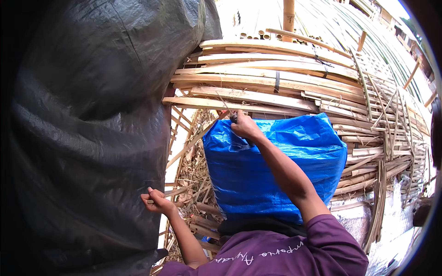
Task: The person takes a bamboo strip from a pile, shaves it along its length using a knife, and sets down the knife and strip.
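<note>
My right hand (246, 127) is closed round the dark handle of a knife (224, 102). Its thin blade points up and away, toward the nearest bamboo slats. Below this hand a blue tarp (271, 179) is spread in front of my body, over what looks like my lap. Lower and to the left, my left hand (157, 201) makes a fist beside the black sheeting. A narrow bamboo strip (182, 190) seems to come out of that fist toward the right; its far end blends into the shavings.
Split bamboo slats (276, 83) lie stacked across the far side, some bound with dark ties. Black plastic sheeting (87, 138) hangs along the left. Bamboo shavings (198, 158) are heaped between it and the tarp. An upright bamboo post (288, 20) stands at the back.
</note>
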Demonstrator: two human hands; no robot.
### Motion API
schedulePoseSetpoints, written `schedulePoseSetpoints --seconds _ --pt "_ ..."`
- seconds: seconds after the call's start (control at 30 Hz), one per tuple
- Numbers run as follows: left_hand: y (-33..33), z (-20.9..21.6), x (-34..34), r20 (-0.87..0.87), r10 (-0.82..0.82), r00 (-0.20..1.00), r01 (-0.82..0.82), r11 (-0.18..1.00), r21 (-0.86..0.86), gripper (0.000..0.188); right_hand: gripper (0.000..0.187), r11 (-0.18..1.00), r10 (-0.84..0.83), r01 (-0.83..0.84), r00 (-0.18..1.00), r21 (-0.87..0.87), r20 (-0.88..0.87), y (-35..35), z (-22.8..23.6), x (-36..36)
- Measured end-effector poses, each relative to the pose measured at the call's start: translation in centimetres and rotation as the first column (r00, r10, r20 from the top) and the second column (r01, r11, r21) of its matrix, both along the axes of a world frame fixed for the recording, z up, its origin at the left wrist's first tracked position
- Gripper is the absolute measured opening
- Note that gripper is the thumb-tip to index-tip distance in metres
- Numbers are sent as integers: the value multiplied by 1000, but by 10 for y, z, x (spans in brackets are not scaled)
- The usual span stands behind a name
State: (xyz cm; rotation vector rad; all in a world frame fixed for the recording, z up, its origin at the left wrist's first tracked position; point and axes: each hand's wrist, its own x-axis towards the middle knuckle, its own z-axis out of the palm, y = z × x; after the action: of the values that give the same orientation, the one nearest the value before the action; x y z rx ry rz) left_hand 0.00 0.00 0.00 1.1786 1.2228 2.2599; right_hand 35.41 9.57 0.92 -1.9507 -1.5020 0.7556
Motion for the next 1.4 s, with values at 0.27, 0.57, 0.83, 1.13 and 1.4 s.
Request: schedulePoseSetpoints --seconds 0.27,0.57,0.83,1.13,1.4 --pt "-12 -17 -13 -70 34 997 -41 995 -95 39 43 980 -192 194 979 -36 65 -43 19 65" --pt "9 25 17 -123 35 992 -28 998 58 12 53 981 -170 189 945 44 -279 -87 73 80" --pt "51 97 36 -221 -105 970 176 927 332 31 60 933 -49 244 814 264 -579 -212 135 54" --pt "47 216 201 -447 -110 888 452 399 798 60 63 456 -588 681 714 574 -380 -350 95 82" --pt "-37 198 425 -952 -30 305 891 -342 297 17 50 132 -955 922 216 364 -201 -496 -49 55"
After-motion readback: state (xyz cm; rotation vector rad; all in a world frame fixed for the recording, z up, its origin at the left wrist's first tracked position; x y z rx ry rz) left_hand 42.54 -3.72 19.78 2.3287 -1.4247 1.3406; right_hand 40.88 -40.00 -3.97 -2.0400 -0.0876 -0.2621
